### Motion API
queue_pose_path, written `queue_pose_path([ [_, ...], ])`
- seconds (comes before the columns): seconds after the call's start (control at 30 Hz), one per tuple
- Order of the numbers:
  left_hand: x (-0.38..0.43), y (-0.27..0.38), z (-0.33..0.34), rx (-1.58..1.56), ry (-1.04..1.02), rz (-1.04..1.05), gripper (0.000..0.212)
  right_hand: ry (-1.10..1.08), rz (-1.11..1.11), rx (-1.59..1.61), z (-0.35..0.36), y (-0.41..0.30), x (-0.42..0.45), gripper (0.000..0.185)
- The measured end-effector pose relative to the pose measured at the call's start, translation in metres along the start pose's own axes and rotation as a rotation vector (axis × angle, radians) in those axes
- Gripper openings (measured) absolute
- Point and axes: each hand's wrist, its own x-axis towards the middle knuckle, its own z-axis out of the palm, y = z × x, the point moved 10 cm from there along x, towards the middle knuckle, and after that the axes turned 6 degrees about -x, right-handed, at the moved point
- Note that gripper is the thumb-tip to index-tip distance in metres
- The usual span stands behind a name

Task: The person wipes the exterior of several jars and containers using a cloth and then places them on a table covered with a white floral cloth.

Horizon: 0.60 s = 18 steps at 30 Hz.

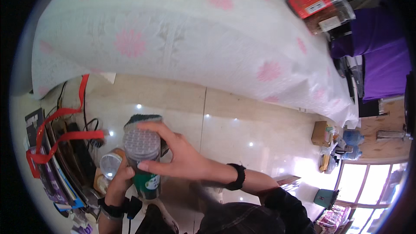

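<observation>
A jar (144,180) with a textured clear lid and a green label with writing stands before me, tilted in view. My right hand (170,152) spans the lid, its thumb on the near side and its fingers on the far side. My left hand (125,169) is at the jar's left side, its fingers partly hidden behind it. Beside that hand is a smaller clear-lidded container (111,165); whether the hand touches it, I cannot tell. A dark green and grey item (143,118) shows behind the jar, partly covered by my right hand.
A bed or table under a white cloth (195,42) with pink flowers spans the far side. Red ribbon (61,112) and upright bags or folders (61,175) lie at left. Boxed goods (310,1) rest at upper right. A cardboard box (320,133) and water bottles (353,137) stand farther right.
</observation>
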Motion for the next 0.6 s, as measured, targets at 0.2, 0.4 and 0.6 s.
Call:
queue_pose_path([
  [0.2,0.017,0.014,0.014,-0.161,-0.094,0.098,0.094,0.107,-0.427,-0.241,-0.031,-0.066,-0.03,0.057],
  [0.4,0.009,0.038,0.013,0.046,-0.126,0.236,0.089,0.417,-0.587,-0.41,-0.106,-0.164,-0.067,0.064],
  [0.6,0.016,0.029,0.02,-0.084,-0.19,0.231,0.082,0.747,-0.662,-0.459,-0.182,-0.262,-0.037,0.047],
])
